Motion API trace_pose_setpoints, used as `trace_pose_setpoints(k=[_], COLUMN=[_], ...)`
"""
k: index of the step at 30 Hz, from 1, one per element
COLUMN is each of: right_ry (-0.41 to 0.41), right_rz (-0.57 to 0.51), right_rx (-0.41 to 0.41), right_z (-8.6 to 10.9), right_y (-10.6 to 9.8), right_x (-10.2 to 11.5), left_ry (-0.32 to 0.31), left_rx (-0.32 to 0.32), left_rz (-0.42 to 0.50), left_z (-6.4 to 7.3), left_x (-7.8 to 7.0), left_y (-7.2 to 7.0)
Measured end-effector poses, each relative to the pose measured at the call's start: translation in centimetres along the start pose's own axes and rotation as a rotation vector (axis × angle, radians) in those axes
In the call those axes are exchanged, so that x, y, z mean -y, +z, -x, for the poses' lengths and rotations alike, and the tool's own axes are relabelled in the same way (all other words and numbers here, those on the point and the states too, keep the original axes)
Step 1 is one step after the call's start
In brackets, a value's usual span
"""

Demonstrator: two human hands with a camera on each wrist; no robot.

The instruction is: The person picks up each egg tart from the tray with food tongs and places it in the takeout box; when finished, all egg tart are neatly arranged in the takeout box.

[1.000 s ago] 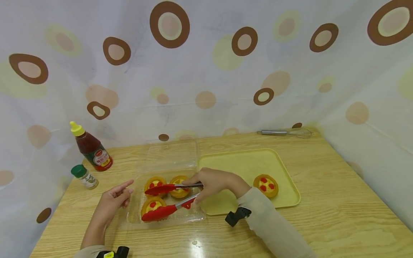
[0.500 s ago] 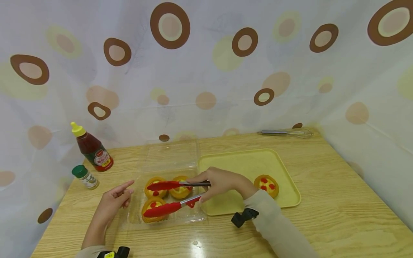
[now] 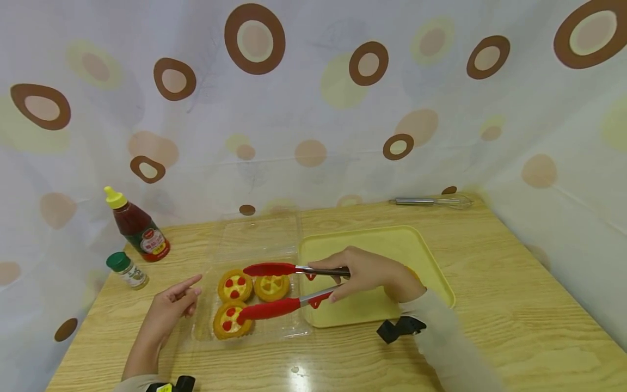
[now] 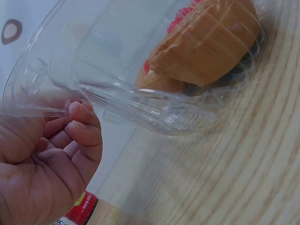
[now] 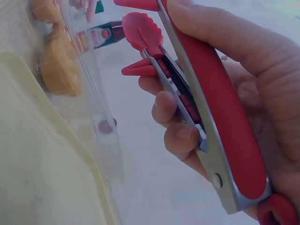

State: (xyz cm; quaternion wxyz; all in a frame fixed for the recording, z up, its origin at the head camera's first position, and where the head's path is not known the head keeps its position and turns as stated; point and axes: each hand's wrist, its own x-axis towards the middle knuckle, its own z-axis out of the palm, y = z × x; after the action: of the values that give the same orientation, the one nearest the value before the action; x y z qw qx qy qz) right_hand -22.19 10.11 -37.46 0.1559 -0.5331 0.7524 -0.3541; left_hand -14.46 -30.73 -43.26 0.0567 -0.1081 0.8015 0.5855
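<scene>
My right hand [image 3: 374, 272] grips red-tipped tongs [image 3: 271, 309] over the tray's left side, their arms spread with nothing between them. In the right wrist view the fingers and thumb wrap the red handle [image 5: 218, 108]. The tong heads are over the clear plastic container [image 3: 279, 326], which stands with its lid folded back. Several egg tarts with red pieces lie inside, among them a front tart [image 3: 230, 329] and a right-hand tart [image 3: 271, 288]. At the container's left edge is my left hand [image 3: 171, 305]; in the left wrist view its curled fingers [image 4: 82, 133] pinch the plastic rim.
A yellow tray [image 3: 362, 234] adjoins the container's right side; one tart [image 3: 415, 274] on it is mostly hidden behind my right wrist. A sauce bottle [image 3: 142, 231] and a green-capped shaker [image 3: 128, 270] stand at the left. A whisk [image 3: 431, 202] lies at the back right.
My right hand has moved right with the tongs, drawing their heads back from over the tarts. The tray's tart has become mostly covered by the wrist. The left hand stays in place.
</scene>
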Motion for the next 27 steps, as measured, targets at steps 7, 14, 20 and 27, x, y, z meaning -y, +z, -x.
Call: trace_pose_setpoints(k=[7,14,20,27], right_ry=[0.071,0.121,0.226,0.282], right_rz=[0.001,0.013,-0.002,0.055], right_rx=[-0.063,-0.121,-0.145,-0.190], right_z=[3.0,6.7,9.9,13.6], right_y=[-1.4,-2.5,-3.1,-3.5], right_x=[-0.2,-0.4,-0.7,-1.0], left_ry=[0.001,-0.005,-0.021,-0.006], left_rx=[0.004,0.005,0.013,0.009], left_rz=[-0.007,-0.019,-0.017,0.001], left_z=[0.0,0.1,-0.1,-0.1], left_x=[-0.1,-0.2,0.1,0.2], left_y=[-0.1,0.0,-0.1,-0.1])
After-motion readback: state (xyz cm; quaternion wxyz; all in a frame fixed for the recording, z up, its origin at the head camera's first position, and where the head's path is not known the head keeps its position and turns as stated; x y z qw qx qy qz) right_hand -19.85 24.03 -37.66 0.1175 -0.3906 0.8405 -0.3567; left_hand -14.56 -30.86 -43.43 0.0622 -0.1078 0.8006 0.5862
